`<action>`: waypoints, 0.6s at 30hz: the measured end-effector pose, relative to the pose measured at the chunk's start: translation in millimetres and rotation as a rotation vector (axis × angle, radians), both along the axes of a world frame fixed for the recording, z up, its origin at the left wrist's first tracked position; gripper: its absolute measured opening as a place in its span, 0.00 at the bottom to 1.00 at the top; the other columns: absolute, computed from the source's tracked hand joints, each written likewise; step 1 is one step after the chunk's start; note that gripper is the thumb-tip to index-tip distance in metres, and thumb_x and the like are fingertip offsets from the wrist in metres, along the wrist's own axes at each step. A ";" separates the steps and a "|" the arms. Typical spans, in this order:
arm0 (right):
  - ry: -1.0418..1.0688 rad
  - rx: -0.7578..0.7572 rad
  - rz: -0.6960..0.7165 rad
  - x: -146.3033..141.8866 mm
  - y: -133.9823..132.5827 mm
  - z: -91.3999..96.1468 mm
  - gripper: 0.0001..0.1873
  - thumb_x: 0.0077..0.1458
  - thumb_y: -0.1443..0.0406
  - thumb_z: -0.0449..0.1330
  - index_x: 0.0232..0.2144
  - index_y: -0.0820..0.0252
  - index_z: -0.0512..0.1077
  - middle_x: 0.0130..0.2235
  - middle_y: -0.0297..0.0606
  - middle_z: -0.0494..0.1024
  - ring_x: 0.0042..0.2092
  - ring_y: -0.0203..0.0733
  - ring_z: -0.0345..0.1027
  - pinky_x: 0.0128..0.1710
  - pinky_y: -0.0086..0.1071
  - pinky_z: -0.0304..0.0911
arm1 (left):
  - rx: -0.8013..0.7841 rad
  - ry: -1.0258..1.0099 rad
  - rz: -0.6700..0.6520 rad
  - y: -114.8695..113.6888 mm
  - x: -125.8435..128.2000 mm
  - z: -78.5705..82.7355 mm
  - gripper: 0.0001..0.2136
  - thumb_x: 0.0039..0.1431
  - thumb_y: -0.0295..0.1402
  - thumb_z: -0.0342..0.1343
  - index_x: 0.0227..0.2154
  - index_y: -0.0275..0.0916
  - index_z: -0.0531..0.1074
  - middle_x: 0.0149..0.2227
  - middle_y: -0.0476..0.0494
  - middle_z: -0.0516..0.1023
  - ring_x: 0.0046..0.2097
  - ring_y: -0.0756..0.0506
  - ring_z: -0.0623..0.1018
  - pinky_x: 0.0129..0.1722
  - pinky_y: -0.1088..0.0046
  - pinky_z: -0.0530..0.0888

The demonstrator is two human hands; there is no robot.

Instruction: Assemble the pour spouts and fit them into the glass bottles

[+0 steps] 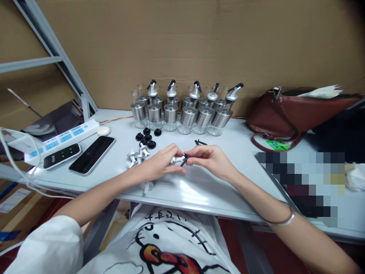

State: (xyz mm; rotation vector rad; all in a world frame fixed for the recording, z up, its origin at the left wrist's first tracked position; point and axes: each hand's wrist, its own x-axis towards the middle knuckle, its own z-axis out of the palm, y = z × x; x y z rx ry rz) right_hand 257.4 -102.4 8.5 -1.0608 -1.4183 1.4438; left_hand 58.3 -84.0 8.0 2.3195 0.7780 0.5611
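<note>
- Black rectangular phone (pixel 92 155): on the pale tabletop (pixel 119 129), left of the steel-sleeved clear glass bottles (pixel 170 113).
- Heaped silver-grey plastic parts (pixel 132 159): in front of the bottles' left end.
- Small round black stoppers (pixel 147 137): just before the bottles.
- Left hand (pixel 162 163): grip clamped on a silver-grey spout with black lever (pixel 178 159), in front of the bottles.
- Right hand (pixel 212 161): grip pinched on the spout's black end.
- Reddish-brown leather bag (pixel 308 112): right of the bottles.
</note>
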 end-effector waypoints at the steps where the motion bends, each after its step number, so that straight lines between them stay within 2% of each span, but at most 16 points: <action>1: -0.001 -0.004 0.003 -0.3 -0.2 0.2 0.11 0.34 0.64 0.71 0.26 0.60 0.79 0.23 0.32 0.78 0.27 0.35 0.71 0.32 0.32 0.67 | 0.023 0.007 -0.011 1.0 0.3 -0.3 0.14 0.55 0.42 0.59 0.34 0.38 0.62 0.38 0.45 0.68 0.38 0.47 0.69 0.37 0.72 0.66; 4: -0.008 -0.020 0.020 -1.1 -0.9 0.7 0.11 0.34 0.65 0.70 0.26 0.61 0.78 0.22 0.32 0.78 0.26 0.35 0.71 0.32 0.32 0.67 | 0.044 0.052 -0.033 2.8 0.7 -1.0 0.15 0.53 0.43 0.60 0.28 0.38 0.62 0.30 0.50 0.66 0.31 0.50 0.67 0.32 0.75 0.63; 6: -0.011 -0.039 0.027 -1.5 -1.2 1.2 0.11 0.34 0.65 0.70 0.26 0.61 0.78 0.23 0.33 0.78 0.26 0.35 0.71 0.32 0.32 0.67 | 0.030 0.083 -0.015 2.5 0.3 -1.8 0.16 0.52 0.43 0.61 0.27 0.38 0.61 0.28 0.52 0.65 0.29 0.51 0.65 0.30 0.76 0.62; 13: -0.018 -0.058 0.006 -2.8 -2.2 3.1 0.09 0.32 0.67 0.70 0.23 0.60 0.78 0.24 0.32 0.80 0.27 0.34 0.72 0.32 0.30 0.67 | -0.044 0.160 0.068 -2.7 -1.5 -1.0 0.21 0.50 0.49 0.60 0.34 0.39 0.61 0.33 0.50 0.68 0.31 0.50 0.66 0.31 0.76 0.62; 18: -0.015 -0.039 0.014 -4.0 -2.0 0.4 0.09 0.30 0.68 0.71 0.21 0.61 0.77 0.23 0.32 0.79 0.25 0.33 0.70 0.29 0.28 0.65 | -0.084 0.192 0.081 -4.9 0.2 2.4 0.21 0.49 0.48 0.61 0.35 0.39 0.60 0.32 0.50 0.69 0.30 0.51 0.65 0.30 0.76 0.62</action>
